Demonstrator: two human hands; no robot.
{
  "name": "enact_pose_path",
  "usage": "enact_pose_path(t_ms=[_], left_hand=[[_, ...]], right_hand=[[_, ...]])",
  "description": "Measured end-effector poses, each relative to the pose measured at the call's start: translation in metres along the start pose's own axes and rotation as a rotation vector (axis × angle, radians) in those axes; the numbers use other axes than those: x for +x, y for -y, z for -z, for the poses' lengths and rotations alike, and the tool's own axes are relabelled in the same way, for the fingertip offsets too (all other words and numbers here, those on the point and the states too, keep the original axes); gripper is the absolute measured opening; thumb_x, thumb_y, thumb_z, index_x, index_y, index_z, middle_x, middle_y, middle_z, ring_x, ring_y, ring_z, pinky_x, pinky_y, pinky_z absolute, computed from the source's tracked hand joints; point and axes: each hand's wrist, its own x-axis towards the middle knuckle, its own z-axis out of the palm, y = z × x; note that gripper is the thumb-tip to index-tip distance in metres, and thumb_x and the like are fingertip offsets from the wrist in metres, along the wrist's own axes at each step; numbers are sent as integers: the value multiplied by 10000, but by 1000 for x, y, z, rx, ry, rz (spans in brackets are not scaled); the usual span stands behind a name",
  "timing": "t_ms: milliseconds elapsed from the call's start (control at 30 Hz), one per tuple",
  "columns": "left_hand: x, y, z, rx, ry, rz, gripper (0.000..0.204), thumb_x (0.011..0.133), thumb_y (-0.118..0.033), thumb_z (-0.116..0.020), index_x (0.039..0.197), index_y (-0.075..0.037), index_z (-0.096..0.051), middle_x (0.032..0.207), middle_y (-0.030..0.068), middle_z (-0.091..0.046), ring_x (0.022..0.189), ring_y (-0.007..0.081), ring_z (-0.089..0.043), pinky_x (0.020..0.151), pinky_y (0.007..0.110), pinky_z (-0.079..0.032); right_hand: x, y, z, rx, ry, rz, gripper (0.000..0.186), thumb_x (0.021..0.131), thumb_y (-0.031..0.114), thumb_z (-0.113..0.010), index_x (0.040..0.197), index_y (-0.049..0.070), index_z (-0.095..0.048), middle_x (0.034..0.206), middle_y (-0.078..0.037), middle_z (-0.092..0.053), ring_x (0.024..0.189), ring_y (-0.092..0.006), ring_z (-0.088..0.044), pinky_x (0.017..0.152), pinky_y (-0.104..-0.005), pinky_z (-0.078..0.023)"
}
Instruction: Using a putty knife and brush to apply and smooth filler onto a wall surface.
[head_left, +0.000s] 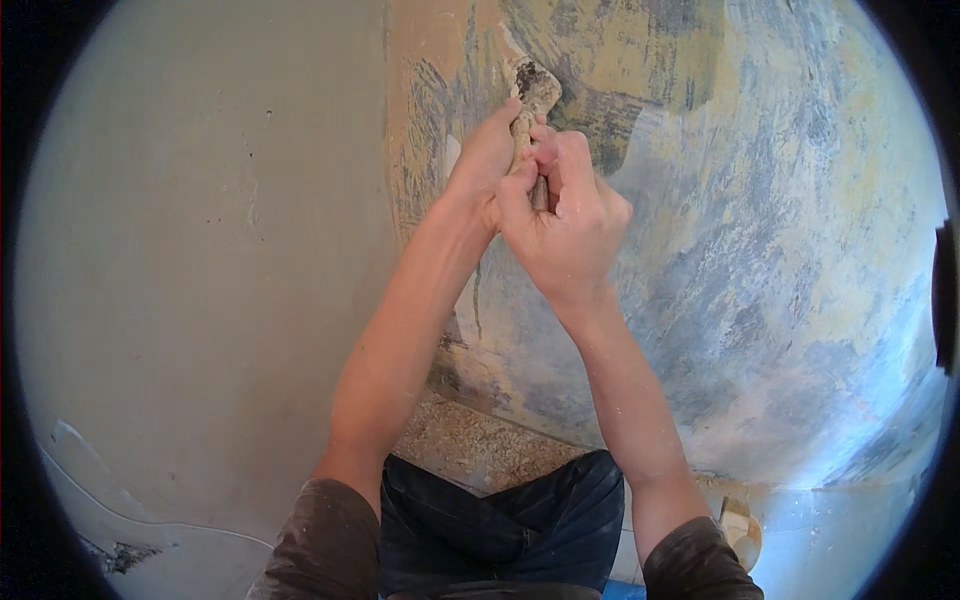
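Observation:
Both my hands are together at the upper middle, over a painted, streaky wall. My left hand lies along a pale yellowish, rough, narrow piece; most of its fingers are hidden behind my right hand, and it seems closed round something. From the right, my right hand is curled, thumb and fingers pinched at the lower part of that piece. A greyish stick-like end shows within its grip. Just above my fingers is a rough pale patch with a dark spot. I cannot tell whether patch and piece are joined.
A smooth beige wall surface fills the left side. Crumbly rubble lies along the wall's foot, before my dark trousers. A thin white cable runs at lower left. A wooden-looking tool is at lower right.

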Motion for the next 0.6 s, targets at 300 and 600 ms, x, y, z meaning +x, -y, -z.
enact_pose_path(t_ms=[300, 600], left_hand=[[-2, -4, 4, -42, -7, 39, 305, 1021, -329, -453, 911, -80, -591, 720, 24, -591, 618, 129, -547, 588, 287, -473], [-9, -8, -10, -41, -122, 55, 293, 1025, -316, -445, 909, -79, -573, 691, 11, -564, 562, 120, -513, 545, 279, -459]], right_hand=[[-2, 2, 0, -1, 24, -6, 147, 785, 56, -639, 927, 30, -610, 702, -80, -665, 560, -209, -660, 530, -307, -521], [-1, -3, -1, -5, 30, 13, 123, 790, 54, -648, 894, 29, -585, 738, -88, -680, 576, -215, -668, 528, -311, -520]])
